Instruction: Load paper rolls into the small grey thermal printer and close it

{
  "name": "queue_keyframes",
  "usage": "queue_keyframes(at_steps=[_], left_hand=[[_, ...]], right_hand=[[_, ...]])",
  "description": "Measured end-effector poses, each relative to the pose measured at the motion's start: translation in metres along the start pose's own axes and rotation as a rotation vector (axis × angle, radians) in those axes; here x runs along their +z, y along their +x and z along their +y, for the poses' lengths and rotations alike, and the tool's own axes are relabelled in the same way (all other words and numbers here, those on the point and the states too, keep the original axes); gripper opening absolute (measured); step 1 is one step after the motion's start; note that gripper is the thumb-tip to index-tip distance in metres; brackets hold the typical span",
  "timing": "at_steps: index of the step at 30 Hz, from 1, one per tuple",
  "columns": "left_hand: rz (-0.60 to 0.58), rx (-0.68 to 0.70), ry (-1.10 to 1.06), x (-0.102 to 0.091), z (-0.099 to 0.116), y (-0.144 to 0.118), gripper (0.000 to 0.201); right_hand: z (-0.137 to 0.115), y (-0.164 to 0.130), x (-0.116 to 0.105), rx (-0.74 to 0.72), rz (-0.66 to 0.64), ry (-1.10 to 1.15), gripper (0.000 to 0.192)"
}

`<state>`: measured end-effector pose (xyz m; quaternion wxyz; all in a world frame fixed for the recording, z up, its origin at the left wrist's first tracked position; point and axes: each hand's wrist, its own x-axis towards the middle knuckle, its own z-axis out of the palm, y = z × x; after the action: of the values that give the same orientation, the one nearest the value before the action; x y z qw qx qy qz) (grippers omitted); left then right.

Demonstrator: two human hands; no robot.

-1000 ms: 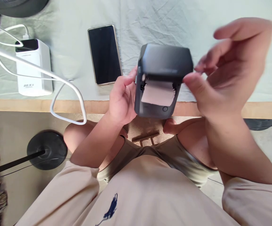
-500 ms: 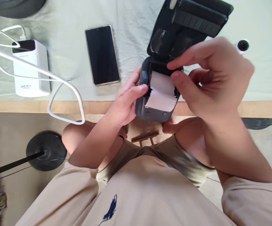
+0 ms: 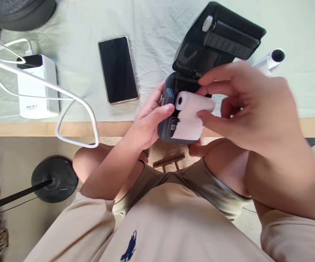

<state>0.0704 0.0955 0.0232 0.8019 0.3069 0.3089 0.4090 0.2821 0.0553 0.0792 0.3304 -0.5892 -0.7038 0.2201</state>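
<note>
My left hand (image 3: 153, 116) grips the left side of a dark portable receipt printer (image 3: 166, 127), its thumb on the edge of the paper bay. The printer's lid (image 3: 220, 36) stands swung up on its hinge at the far end. Between the thumb and fingers of my right hand (image 3: 244, 105) is a small white paper roll (image 3: 192, 102), tilted and lifted partly out of the bay. A loose strip of paper with a ragged edge hangs from it over the front of the printer and hides the power button.
A smartphone (image 3: 118, 69) lies left of the printer on the cloth-covered table (image 3: 81, 25). Farther left, a white power bank (image 3: 38, 91) has a white cable (image 3: 78, 96) looping past the table edge. A white tube-shaped object (image 3: 272, 60) lies behind my right hand.
The paper roll has come up out of the printer's bay in my right hand, showing its hollow core. My left hand still holds the printer.
</note>
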Motion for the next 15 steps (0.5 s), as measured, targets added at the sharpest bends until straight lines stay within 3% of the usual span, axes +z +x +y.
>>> queue_keyframes(at_steps=[3,6,11,15], left_hand=[[0.037,0.005,-0.031,0.001,0.002,0.001,0.027],[0.047,0.004,-0.041,-0.001,0.005,0.003,0.016],[-0.020,0.005,-0.083,-0.003,0.008,0.004,0.016],[-0.014,0.009,-0.085,-0.002,0.008,0.004,0.015]], right_hand=[[-0.007,0.004,-0.008,0.105,0.140,0.296,0.032],[0.005,0.019,-0.013,0.174,0.335,0.568,0.024],[0.051,0.037,-0.003,0.344,0.212,0.788,0.044],[0.075,0.031,0.018,0.302,0.212,0.726,0.058]])
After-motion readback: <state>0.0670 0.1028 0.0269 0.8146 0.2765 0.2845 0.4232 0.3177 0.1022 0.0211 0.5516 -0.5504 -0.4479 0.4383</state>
